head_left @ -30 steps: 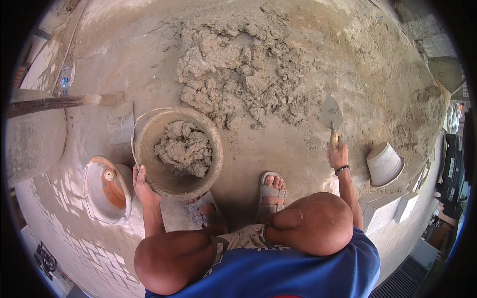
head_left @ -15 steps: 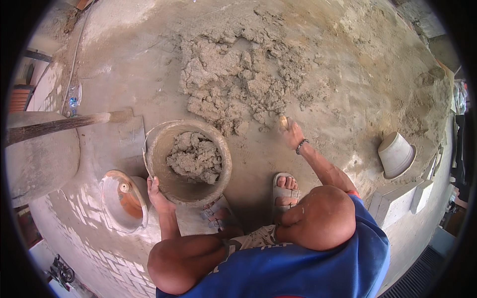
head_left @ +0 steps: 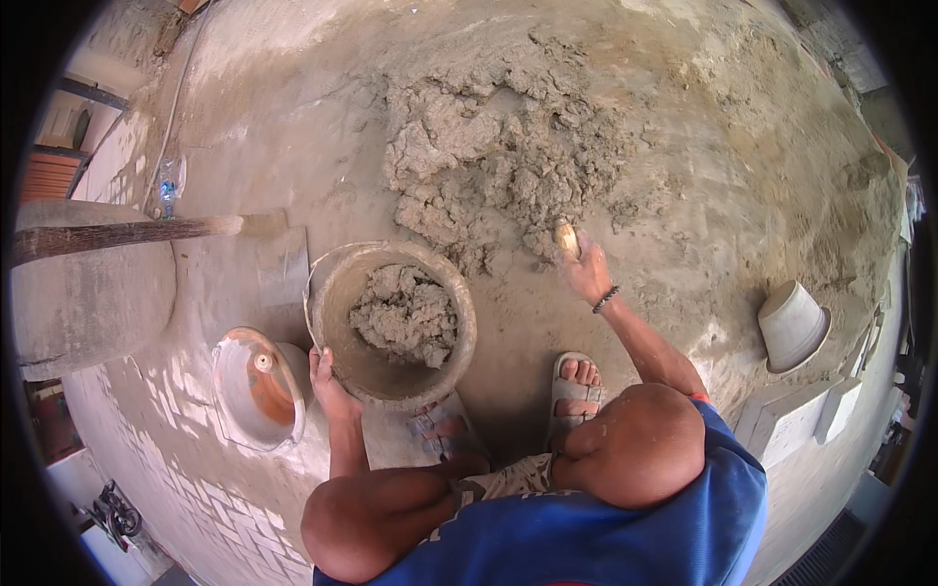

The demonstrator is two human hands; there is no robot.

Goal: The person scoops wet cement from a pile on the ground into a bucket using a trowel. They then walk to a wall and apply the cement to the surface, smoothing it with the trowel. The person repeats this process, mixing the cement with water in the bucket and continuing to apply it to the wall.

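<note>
Mortar (head_left: 508,151) lies heaped just beyond the right hand (head_left: 587,274)

Blue shirt (head_left: 606,527), pale patterned shorts (head_left: 515,475), grey strapped sandals (head_left: 576,392), dark beaded bracelet (head_left: 606,299)

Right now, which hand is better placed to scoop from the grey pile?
Probably the right hand: it grips the trowel at the near edge of the pile, while the left hand is against the bucket, farther from the pile.
</note>
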